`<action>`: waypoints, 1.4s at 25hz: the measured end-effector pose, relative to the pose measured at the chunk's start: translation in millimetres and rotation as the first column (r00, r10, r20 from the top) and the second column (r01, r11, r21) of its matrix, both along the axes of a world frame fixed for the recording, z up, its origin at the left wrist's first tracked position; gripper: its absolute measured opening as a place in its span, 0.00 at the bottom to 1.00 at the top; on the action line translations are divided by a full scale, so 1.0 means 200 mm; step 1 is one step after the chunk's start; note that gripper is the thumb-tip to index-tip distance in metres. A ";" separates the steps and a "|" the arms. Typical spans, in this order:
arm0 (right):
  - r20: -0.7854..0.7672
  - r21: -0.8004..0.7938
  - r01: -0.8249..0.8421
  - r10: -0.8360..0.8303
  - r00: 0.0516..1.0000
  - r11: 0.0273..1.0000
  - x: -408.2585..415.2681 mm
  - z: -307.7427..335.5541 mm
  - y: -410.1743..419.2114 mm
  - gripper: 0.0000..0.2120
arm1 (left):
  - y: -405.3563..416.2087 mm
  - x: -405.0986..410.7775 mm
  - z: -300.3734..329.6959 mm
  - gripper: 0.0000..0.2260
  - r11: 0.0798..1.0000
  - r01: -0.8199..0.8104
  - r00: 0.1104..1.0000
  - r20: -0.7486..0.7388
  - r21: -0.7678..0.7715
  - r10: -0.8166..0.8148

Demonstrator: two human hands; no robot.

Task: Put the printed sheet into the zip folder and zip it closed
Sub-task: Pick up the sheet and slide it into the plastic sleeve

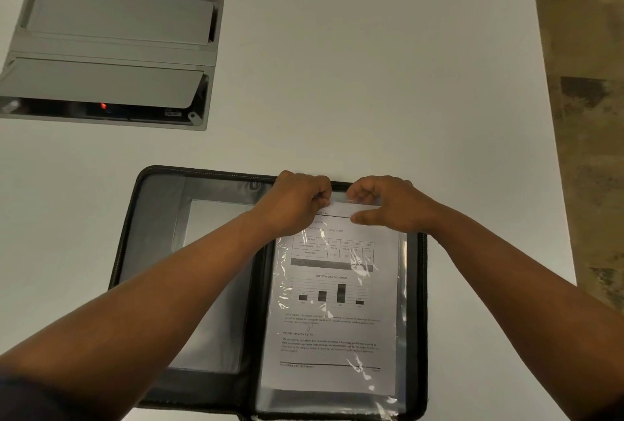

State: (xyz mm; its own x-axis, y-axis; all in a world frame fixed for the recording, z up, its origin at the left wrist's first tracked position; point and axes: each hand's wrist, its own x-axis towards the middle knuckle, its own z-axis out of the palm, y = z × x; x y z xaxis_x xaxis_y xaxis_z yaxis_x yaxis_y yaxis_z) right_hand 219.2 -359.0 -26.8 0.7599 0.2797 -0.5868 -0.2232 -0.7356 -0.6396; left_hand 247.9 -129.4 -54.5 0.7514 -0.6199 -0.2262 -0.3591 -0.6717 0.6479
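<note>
You are seating the printed sheet (332,312) in the clear sleeve at lower right, inside the open zip folder (152,235), left hand (297,201) and right hand (388,204) pinching the sleeve's top edge; next, release, fold, zip.

White table (371,66) with a grey flip-lid socket box (111,52) set in — mottled brown floor (587,116) at right.

The bare white desk (371,83) lies open from 12 to 3 o'clock of the open black zip folder (162,252), up to the desk's right edge. At 10 o'clock a grey recessed cable box with hinged flaps (111,52) interrupts the surface. Both forearms cross over the folder's near half.
</note>
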 end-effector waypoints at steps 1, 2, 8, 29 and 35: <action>0.021 -0.006 -0.002 0.002 1.000 1.000 -0.01 -0.01 0.00 0.19 | 0.00 0.00 0.00 0.04 1.000 -0.004 1.000 0.002 0.001 0.004; 0.032 0.000 0.007 -0.007 0.999 1.000 -0.01 -0.01 0.01 0.18 | 0.00 0.00 0.00 0.04 1.000 -0.009 1.000 0.003 0.007 0.009; 0.072 -0.016 -0.008 0.009 0.997 1.000 -0.04 -0.04 0.03 0.12 | 0.00 -0.01 0.01 0.07 0.998 -0.003 0.999 -0.040 0.056 0.006; 0.381 -0.446 -0.031 0.221 0.898 0.895 -0.55 -0.17 0.21 0.31 | 0.26 -0.62 -0.12 0.34 0.933 -0.142 0.982 0.166 0.330 0.091; 0.330 -0.561 -0.021 0.247 0.911 0.827 -0.71 -0.27 0.18 0.37 | 0.27 -0.75 -0.11 0.40 0.897 -0.108 0.987 0.151 0.428 0.047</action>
